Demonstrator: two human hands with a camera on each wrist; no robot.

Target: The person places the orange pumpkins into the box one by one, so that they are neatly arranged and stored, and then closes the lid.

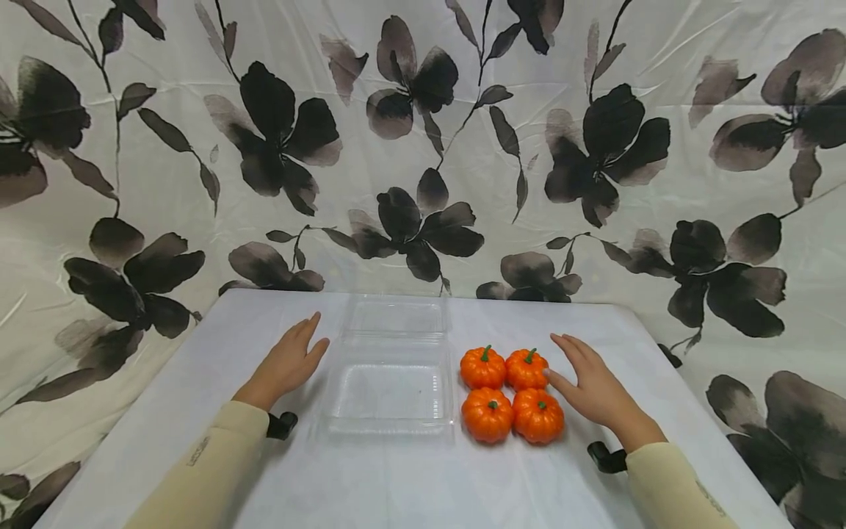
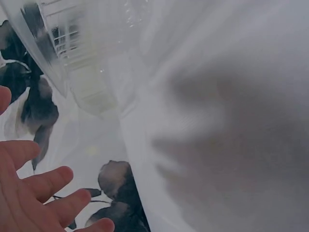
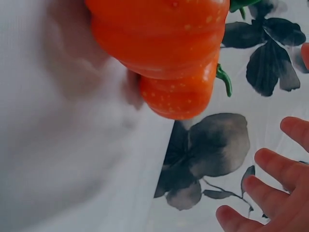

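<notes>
Several small orange pumpkins (image 1: 487, 416) with green stems sit in two rows on the table, right of a clear plastic clamshell box (image 1: 390, 426). The box lies with its lid (image 1: 396, 317) folded back toward the wall. My left hand (image 1: 287, 364) hovers left of the box, fingers extended and holding nothing. On the other side my right hand (image 1: 588, 382) has its fingers spread, its thumb tip right at the edge of the far right pumpkin (image 1: 526, 369). The right wrist view shows pumpkins (image 3: 159, 38) close by and the fingers (image 3: 275, 169) apart from them.
A white cloth covers the table (image 1: 529, 485). Behind it hangs a pale curtain (image 1: 502, 184) with dark flowers. Black wrist devices (image 1: 282, 425) sit at both cuffs of the cream sleeves (image 1: 205, 463).
</notes>
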